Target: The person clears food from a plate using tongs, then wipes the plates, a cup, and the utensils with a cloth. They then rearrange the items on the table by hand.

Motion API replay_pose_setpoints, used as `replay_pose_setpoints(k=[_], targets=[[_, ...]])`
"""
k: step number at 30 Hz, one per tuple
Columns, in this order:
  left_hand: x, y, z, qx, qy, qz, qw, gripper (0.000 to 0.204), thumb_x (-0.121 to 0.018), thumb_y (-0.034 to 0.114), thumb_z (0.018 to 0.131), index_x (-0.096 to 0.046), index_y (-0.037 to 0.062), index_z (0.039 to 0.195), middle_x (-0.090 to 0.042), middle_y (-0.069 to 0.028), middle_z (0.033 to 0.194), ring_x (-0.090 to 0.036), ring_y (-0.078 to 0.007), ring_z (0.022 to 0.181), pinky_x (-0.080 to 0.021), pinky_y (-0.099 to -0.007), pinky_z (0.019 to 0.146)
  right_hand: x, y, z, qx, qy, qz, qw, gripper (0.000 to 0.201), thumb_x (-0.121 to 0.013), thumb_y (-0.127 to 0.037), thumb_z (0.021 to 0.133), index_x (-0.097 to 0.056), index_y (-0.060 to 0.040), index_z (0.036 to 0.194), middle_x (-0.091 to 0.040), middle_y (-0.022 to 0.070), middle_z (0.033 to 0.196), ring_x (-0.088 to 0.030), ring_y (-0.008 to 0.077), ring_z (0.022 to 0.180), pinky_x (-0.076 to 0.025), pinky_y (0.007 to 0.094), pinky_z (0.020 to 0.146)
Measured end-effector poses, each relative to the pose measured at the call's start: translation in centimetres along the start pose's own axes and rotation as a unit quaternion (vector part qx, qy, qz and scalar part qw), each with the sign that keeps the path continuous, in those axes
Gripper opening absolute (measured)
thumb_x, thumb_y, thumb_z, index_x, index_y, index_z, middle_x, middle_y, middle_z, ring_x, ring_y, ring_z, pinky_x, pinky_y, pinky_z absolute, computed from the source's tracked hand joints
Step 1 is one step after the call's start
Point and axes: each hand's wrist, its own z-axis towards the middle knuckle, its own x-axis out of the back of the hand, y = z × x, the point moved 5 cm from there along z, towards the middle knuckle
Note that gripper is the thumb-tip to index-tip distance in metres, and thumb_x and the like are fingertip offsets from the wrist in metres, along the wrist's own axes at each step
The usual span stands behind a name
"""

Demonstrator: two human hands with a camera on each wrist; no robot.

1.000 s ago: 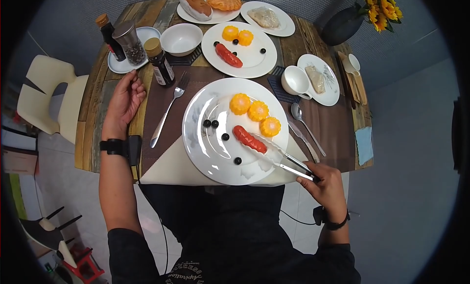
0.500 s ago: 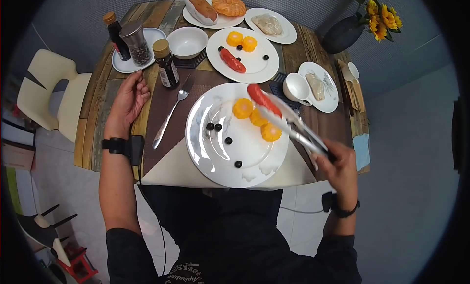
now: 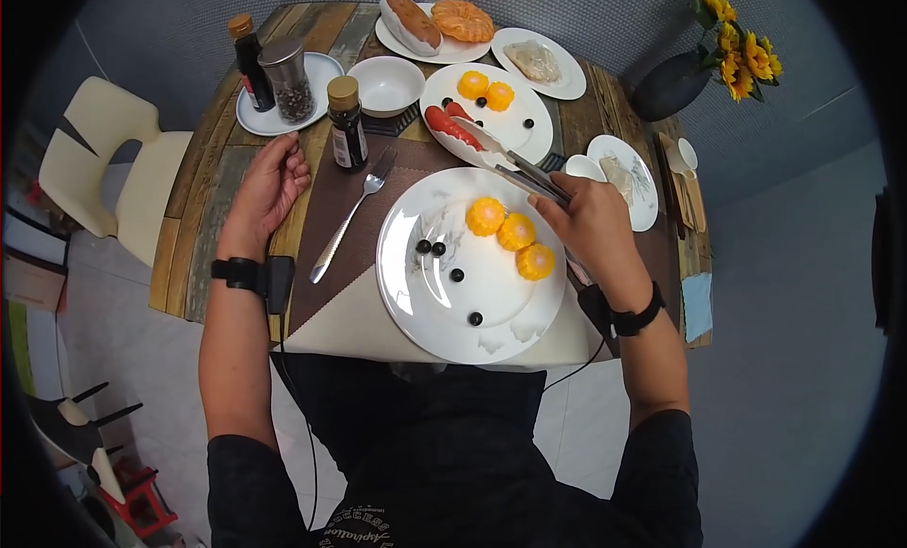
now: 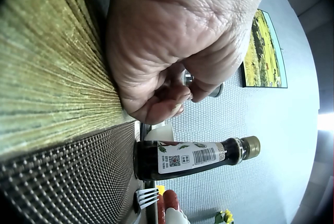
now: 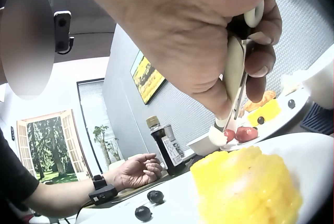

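My right hand (image 3: 597, 229) grips white-tipped metal tongs (image 3: 535, 173), whose tips hold a red sausage (image 3: 450, 128) at the left side of the far white plate (image 3: 531, 144). A second red sausage (image 3: 459, 111) lies right beside it. That plate also bears two yellow corn pieces (image 3: 487, 90) and small black balls. On the large near plate (image 3: 404, 298) are three corn pieces (image 3: 516, 231) and several black balls (image 3: 457, 275). My left hand (image 3: 274, 184) rests on the table with loosely curled fingers and holds nothing, near a dark sauce bottle (image 4: 180, 160).
A fork (image 3: 351, 217) lies left of the near plate. Beyond stand a white bowl (image 3: 387, 83), a pepper grinder (image 3: 286, 80) and a bread plate (image 3: 452, 49). At right are a white cup (image 3: 584, 167), partly behind my right hand, an oval plate (image 3: 644, 198) and a flower vase (image 3: 666, 90).
The tongs have lifted the sausage off the near plate and carried it up and away to the far plate, beside the other sausage. My left hand stays resting on the table.
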Motion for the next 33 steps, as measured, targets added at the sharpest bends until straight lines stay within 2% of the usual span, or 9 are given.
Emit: replay_pose_setpoints(k=[7,20,23,25,29,32,33], targets=[[-0.1,0.0,0.0,-0.002,0.002,0.012,1.0,0.02,-0.057,0.022,0.105,-0.051,0.0096,0.091,-0.048,0.0017,0.075,-0.052,-0.009,0.068,-0.045,-0.0212,0.055,-0.6,-0.8,-0.4,0.018,0.033,-0.055,0.998,0.031,-0.077,-0.032,0.086,-0.076,-0.0056,0.102,-0.067,0.0158,0.066,-0.068,0.0323,0.063,-0.053,0.0419,0.057],[-0.1,0.0,0.1,0.0,-0.002,0.014,1.0,0.018,-0.059,0.021,0.104,-0.052,0.0107,0.091,-0.047,0.0022,0.074,-0.05,-0.0094,0.068,-0.044,-0.0226,0.056,-0.5,-0.1,-1.0,-0.003,0.037,-0.048,0.998,0.03,-0.079,-0.031,0.084,-0.073,-0.0044,0.098,-0.068,0.015,0.069,-0.068,0.0314,0.064,-0.053,0.0411,0.057],[-0.1,0.0,0.2,0.0,-0.001,0.014,1.0,0.018,-0.059,0.021,0.104,-0.052,0.0107,0.091,-0.047,0.0023,0.074,-0.05,-0.0092,0.068,-0.044,-0.0227,0.056,-0.6,0.1,-0.8,0.003,0.04,-0.054,0.998,0.031,-0.079,-0.03,0.084,-0.074,-0.0038,0.099,-0.068,0.0152,0.07,-0.069,0.0316,0.065,-0.052,0.0412,0.057],[0.0,0.0,0.1,0.0,0.004,0.015,1.0,0.018,-0.059,0.021,0.104,-0.053,0.0106,0.091,-0.047,0.0023,0.074,-0.05,-0.0092,0.068,-0.044,-0.0227,0.056,-0.7,0.2,-0.7,0.002,0.041,-0.066,0.997,0.038,-0.079,-0.032,0.085,-0.076,-0.0021,0.109,-0.07,0.0166,0.071,-0.069,0.0309,0.062,-0.055,0.04,0.06],[-0.1,0.0,0.1,-0.002,0.0,0.015,1.0,0.018,-0.059,0.021,0.104,-0.053,0.0106,0.091,-0.047,0.0022,0.074,-0.05,-0.0092,0.068,-0.044,-0.0226,0.056,-0.2,0.0,-0.8,-0.01,0.037,-0.051,0.998,0.039,-0.079,-0.032,0.085,-0.075,-0.0006,0.108,-0.069,0.0169,0.069,-0.068,0.031,0.062,-0.054,0.0404,0.06],[-0.2,0.1,-0.1,-0.005,0.01,0.017,1.0,0.018,-0.059,0.021,0.104,-0.053,0.0104,0.091,-0.047,0.0022,0.074,-0.05,-0.0092,0.067,-0.044,-0.0225,0.056,1.2,0.5,-0.8,-0.01,0.062,-0.016,0.998,0.034,-0.078,-0.032,0.086,-0.075,-0.0033,0.103,-0.067,0.0174,0.067,-0.068,0.0333,0.063,-0.052,0.0427,0.058],[-0.3,0.1,-0.1,-0.004,0.006,0.018,1.0,0.019,-0.058,0.022,0.105,-0.052,0.0101,0.091,-0.048,0.0018,0.074,-0.051,-0.0091,0.068,-0.045,-0.0218,0.055,2.2,0.8,-0.5,-0.043,0.068,0.003,0.997,0.035,-0.078,-0.033,0.086,-0.075,-0.0024,0.102,-0.067,0.0185,0.066,-0.068,0.0346,0.063,-0.052,0.0429,0.058]])
